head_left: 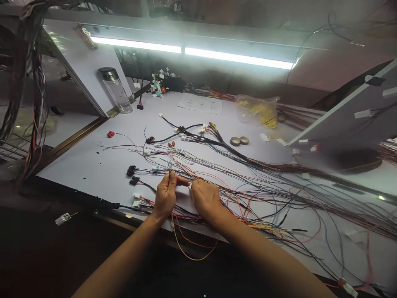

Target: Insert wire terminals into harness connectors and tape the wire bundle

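Note:
Above the front part of the table, my left hand (166, 194) pinches a few thin wires (170, 166) whose ends stick up past the thumb. My right hand (205, 198) is curled close beside it, with the fingers closed; a wire seems to run between the two hands, though the fingers hide most of it. A yellow wire (186, 255) hangs in a loop below the hands, with a red wire near it. Around and behind them spreads a wire harness (223, 145) with many loose wires and connectors. Black connectors (131, 170) lie left of my left hand.
A glass bottle (116, 91) stands at the back left by a white panel. Two tape rolls (235, 141) lie behind the harness, near a plastic bag (260, 111) with yellow pieces. A paper sheet (200, 104) is at the back. Wires hang over the front edge.

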Demonstrator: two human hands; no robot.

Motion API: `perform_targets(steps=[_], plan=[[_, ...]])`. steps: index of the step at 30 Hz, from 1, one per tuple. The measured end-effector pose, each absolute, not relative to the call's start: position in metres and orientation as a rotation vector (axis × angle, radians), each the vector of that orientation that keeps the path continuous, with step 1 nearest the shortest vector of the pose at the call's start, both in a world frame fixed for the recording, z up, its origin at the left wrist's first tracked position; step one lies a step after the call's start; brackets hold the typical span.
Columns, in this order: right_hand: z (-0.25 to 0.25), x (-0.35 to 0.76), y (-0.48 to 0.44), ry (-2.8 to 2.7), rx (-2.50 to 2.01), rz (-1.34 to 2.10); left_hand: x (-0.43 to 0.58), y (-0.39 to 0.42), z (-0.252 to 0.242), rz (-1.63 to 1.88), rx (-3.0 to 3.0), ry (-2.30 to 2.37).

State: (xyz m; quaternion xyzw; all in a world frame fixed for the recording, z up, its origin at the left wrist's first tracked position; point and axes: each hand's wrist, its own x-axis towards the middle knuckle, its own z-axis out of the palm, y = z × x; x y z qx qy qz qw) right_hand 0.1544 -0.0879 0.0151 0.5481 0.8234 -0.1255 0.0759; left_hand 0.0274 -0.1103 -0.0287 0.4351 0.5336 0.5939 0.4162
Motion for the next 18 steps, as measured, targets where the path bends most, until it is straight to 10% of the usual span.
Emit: perform_targets(steps=[18], plan=[[0.019, 0.155, -0.086, 2.478, 1.620, -0.439, 0.027, -0.110, -0.028, 1.527, 1.038, 1.328]])
